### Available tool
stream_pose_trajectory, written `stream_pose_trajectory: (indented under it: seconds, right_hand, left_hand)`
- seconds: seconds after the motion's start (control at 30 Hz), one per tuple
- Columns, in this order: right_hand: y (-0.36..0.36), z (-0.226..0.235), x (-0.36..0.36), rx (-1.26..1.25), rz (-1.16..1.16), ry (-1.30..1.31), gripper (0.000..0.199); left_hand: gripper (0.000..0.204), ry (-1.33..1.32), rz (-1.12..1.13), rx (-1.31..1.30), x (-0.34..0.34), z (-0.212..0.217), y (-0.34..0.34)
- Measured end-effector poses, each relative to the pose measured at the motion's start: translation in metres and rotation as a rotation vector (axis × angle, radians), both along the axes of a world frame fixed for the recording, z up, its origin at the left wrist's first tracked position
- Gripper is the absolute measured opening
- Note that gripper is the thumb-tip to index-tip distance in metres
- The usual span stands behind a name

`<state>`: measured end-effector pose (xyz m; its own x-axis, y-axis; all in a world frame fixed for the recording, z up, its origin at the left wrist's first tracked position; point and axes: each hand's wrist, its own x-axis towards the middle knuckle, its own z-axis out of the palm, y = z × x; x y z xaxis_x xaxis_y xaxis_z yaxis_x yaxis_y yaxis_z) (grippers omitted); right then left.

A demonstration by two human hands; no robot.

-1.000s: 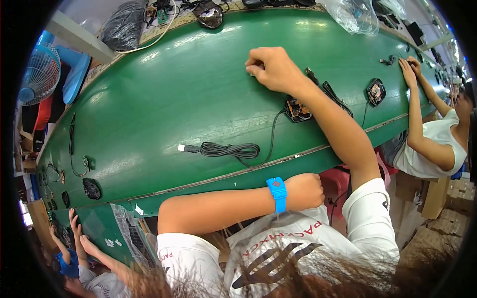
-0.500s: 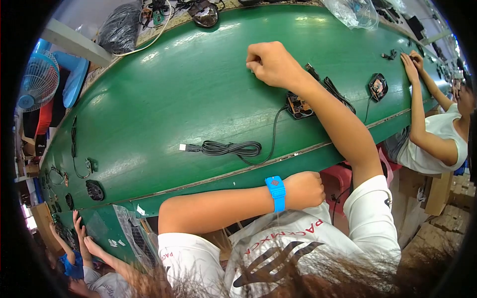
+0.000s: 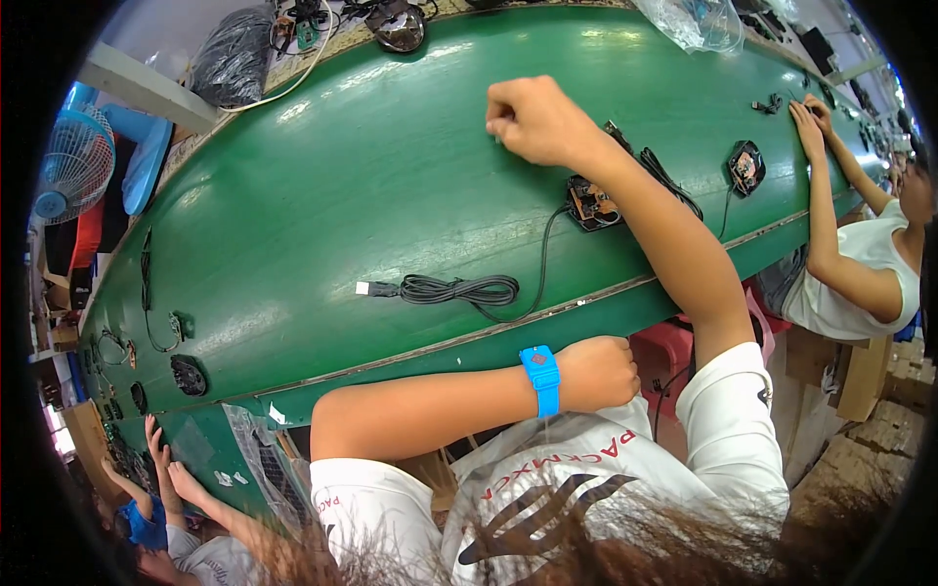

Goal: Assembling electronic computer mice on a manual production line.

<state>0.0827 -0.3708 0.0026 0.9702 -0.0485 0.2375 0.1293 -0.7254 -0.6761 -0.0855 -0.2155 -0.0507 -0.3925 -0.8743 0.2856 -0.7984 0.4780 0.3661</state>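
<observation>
My right hand (image 3: 535, 119) reaches far out over the green table (image 3: 322, 195), its fingers curled into a fist with the knuckles down; whether it pinches anything small is unclear. Just beside my right forearm lies an open mouse base with a bare circuit board (image 3: 590, 203). Its black cable runs back to a bundled coil with a plug (image 3: 457, 290) near the table's front edge. My left hand (image 3: 598, 372), with a blue wristband (image 3: 540, 380), is closed below the table's edge, close to my lap, and nothing shows in it.
A co-worker on the right has both hands (image 3: 807, 113) on the table by another open mouse base (image 3: 746, 167). A black bag (image 3: 234, 61), a mouse (image 3: 401, 25) and a clear plastic bag (image 3: 699, 23) line the far side. A fan (image 3: 73, 161) stands at left. Another person's hands (image 3: 164, 471) show at lower left.
My right hand has edged slightly farther across the table. The left hand stays below the table's edge, and the cable and board lie as before.
</observation>
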Motion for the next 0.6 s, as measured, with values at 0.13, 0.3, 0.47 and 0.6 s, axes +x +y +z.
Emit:
stream_pose_trajectory:
  seconds: [0.13, 0.3, 0.47, 0.6]
  right_hand:
    - [-0.001, 0.003, 0.000, -0.045, 0.014, 0.042, 0.008]
    - [-0.001, -0.001, 0.000, -0.053, 0.008, 0.071, 0.009]
    - [-0.007, 0.008, 0.001, 0.034, -0.052, -0.061, 0.011]
    - [-0.009, 0.014, -0.001, -0.066, -0.097, 0.029, 0.013]
  left_hand:
    - [0.010, 0.005, -0.006, 0.015, 0.000, 0.001, 0.000]
    - [0.010, -0.019, -0.021, 0.038, 0.000, 0.002, 0.001]
    - [0.010, -0.034, -0.019, 0.050, 0.001, 0.001, 0.000]
    - [0.010, -0.035, -0.024, 0.055, 0.002, 0.001, 0.001]
